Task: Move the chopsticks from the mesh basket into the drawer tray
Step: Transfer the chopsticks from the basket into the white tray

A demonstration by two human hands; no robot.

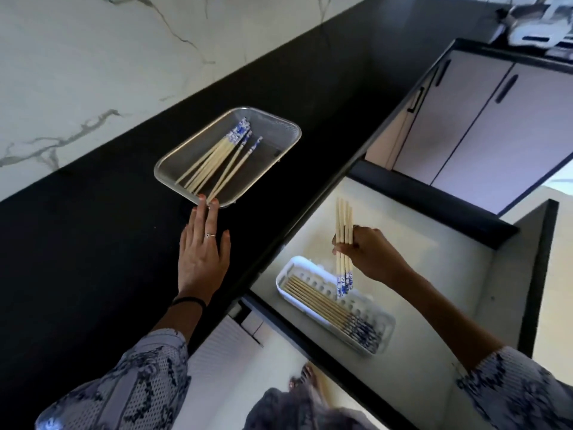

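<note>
The right hand (pixel 367 252) is closed around a bunch of about 4 chopsticks (pixel 343 243), held nearly upright with their blue-patterned ends down, just above or touching the white tray (pixel 286 271) in the open drawer (pixel 449 274). More chopsticks already lie flat in that tray. The left hand (pixel 203 252) is open and flat, its fingertips at the near rim of the mesh basket (pixel 279 119) on the black table (pixel 93 243). It grips nothing. Several chopsticks remain in the basket.
</note>
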